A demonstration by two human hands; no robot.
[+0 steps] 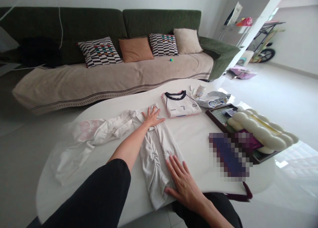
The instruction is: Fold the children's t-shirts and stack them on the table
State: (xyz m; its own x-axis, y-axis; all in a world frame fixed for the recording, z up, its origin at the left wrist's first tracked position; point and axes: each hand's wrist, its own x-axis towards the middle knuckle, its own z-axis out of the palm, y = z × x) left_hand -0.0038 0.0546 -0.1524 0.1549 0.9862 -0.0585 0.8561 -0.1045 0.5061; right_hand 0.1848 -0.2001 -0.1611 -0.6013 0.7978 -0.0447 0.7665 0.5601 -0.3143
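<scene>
A pair of light grey pants (151,155) lies on the white table (119,195), its legs pointing toward me and one of them wrinkled. My left hand (150,117) rests with spread fingers on the waist end. Lower down, my right hand (181,181) lies flat along the right leg, near the table's front edge. Neither hand grasps anything. Left of the pants is a crumpled white garment (104,128) with a pink print. Just beyond my left hand sits a folded white shirt (182,104) with a dark collar.
At the table's right stands a dark tray (211,117) with a puffy cream tissue box (260,128). A silver packet (215,98) and a white bottle (200,90) are behind it. A blurred-out dark item (230,155) lies nearby. Across the far side runs a green sofa (161,19) with cushions.
</scene>
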